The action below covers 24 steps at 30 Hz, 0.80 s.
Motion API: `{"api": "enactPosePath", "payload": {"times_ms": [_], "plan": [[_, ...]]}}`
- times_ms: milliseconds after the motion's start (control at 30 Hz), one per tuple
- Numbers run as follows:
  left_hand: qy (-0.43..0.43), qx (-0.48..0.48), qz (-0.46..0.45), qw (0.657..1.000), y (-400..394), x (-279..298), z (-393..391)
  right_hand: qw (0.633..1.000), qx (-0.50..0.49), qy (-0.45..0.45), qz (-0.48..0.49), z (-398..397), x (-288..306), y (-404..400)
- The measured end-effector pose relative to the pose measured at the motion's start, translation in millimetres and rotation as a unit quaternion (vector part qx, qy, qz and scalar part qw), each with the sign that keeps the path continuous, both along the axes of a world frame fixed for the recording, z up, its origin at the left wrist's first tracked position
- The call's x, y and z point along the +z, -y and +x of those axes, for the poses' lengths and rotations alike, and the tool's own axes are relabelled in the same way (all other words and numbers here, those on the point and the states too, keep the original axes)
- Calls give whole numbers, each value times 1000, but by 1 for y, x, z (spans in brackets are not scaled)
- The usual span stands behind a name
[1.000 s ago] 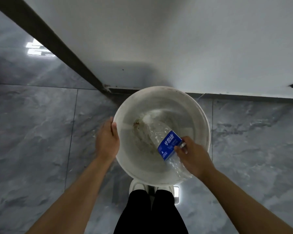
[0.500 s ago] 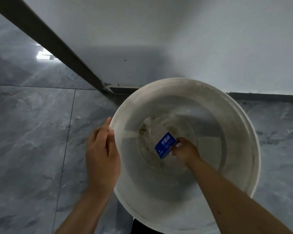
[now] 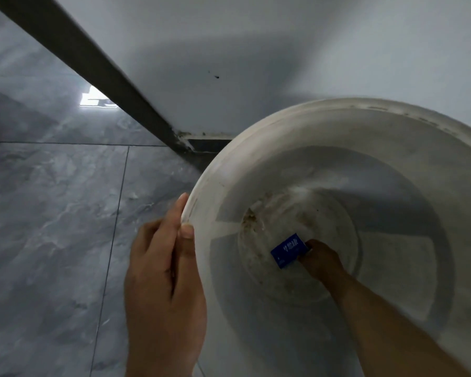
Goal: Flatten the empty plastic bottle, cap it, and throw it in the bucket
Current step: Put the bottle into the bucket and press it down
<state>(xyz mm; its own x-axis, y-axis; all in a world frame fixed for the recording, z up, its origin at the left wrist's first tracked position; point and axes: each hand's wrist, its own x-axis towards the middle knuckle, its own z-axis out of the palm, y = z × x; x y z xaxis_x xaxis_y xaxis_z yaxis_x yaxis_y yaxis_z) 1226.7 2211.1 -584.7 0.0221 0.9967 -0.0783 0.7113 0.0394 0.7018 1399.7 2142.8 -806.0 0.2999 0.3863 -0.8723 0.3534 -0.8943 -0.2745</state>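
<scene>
Fingers (image 3: 172, 235) of the left hand (image 3: 163, 289) are curled together around the near-left rim of the white bucket (image 3: 223, 170), thumb pressed on the inside of the lip and the other fingers on the outside, clamped on it. Deeper in, the right hand (image 3: 324, 263) reaches to the bucket's floor, its fingertips closed on the flattened plastic bottle (image 3: 288, 250) beside the blue label; the clear body of the bottle is hard to make out against the stained bottom, and whether the cap is on cannot be told. Under and left of the bucket lies a grey marbled tile floor (image 3: 52, 213) with thin dark grout lines and a bright patch of reflected light. Brown grime marks the bucket's base and a few specks dot its inner wall. Beyond the bucket, a dark skirting board (image 3: 98, 69) runs diagonally to a corner, where it meets a pale wall (image 3: 283, 50) carrying two small dark spots.
</scene>
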Motion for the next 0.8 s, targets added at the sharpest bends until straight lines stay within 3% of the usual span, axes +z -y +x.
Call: {"api": "enactPosePath", "payload": {"times_ms": [500,800], "plan": [[-7,-3,30,1000,-2,-4,1,999,35,16,-27,3,-3,-2],[-4,27,0,1000,-1,-4,2,998,59,-6,-3,9,31,-6]]}}
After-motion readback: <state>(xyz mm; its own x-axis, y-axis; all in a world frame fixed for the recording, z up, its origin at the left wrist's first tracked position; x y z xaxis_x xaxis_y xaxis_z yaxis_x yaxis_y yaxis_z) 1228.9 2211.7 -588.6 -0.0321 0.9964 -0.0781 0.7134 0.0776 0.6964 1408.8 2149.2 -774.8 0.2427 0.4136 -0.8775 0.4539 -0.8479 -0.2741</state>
